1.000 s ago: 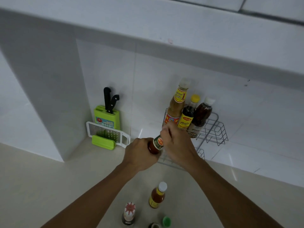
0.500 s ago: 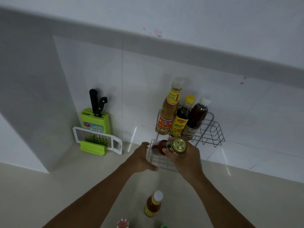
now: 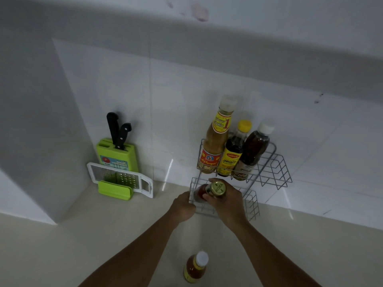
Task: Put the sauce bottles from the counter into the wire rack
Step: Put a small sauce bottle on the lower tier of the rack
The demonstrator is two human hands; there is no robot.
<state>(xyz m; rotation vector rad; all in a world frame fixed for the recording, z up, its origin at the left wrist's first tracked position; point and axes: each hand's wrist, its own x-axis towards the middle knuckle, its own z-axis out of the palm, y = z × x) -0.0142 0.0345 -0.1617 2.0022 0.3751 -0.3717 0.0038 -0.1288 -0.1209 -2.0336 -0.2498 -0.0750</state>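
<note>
A two-tier wire rack (image 3: 275,168) stands against the tiled wall. Its upper tier holds three bottles: a tall orange-brown one (image 3: 215,141), a dark one with a yellow cap (image 3: 233,152) and a dark one with a white cap (image 3: 251,152). My right hand (image 3: 228,201) grips a red sauce bottle with a gold cap (image 3: 209,190), standing in the left end of the lower tier. My left hand (image 3: 183,207) rests curled against the lower tier's left front corner, holding no bottle. A small red bottle with a white cap (image 3: 195,268) stands on the counter between my forearms.
A green knife block (image 3: 118,152) with two black-handled knives stands at the back left, a white and green grater (image 3: 120,181) leaning before it. A white pillar (image 3: 35,129) closes the left side. The beige counter (image 3: 83,245) stretches to the front.
The gold-capped bottle passed from both hands into my right hand and went down into the lower tier. My left hand moved to the rack's corner. The view shifted closer.
</note>
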